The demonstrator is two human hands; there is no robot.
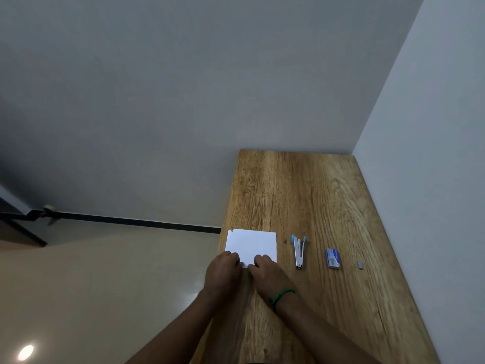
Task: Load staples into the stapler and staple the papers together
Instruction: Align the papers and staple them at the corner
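A wooden table [315, 200] runs away from me into a corner of grey walls, with pale floor off its left edge. The papers [253, 245] lie flat near that left edge, and both my hands sit on their near edge. My left hand [223, 271] presses the near-left corner and my right hand [265, 271] the near-right part, fingers curled down on the sheets; I judge I am squaring the stack so the edges line up for stapling. Whether I pinch the sheets or only press on them I cannot tell, since my knuckles hide the fingertips. A green band [282, 295] circles my right wrist.

Just right of the papers lies the stapler [298, 252], hinged open in a narrow V with blue ends at the far side, probably left so for loading. Further right is the small blue staple box [332, 258], then 1 loose grey staple strip [360, 264] near the right wall. Nothing lies between the 3, so my right hand has a free reach. The papers' left edge is close to the table edge, so a shove could tip them off.
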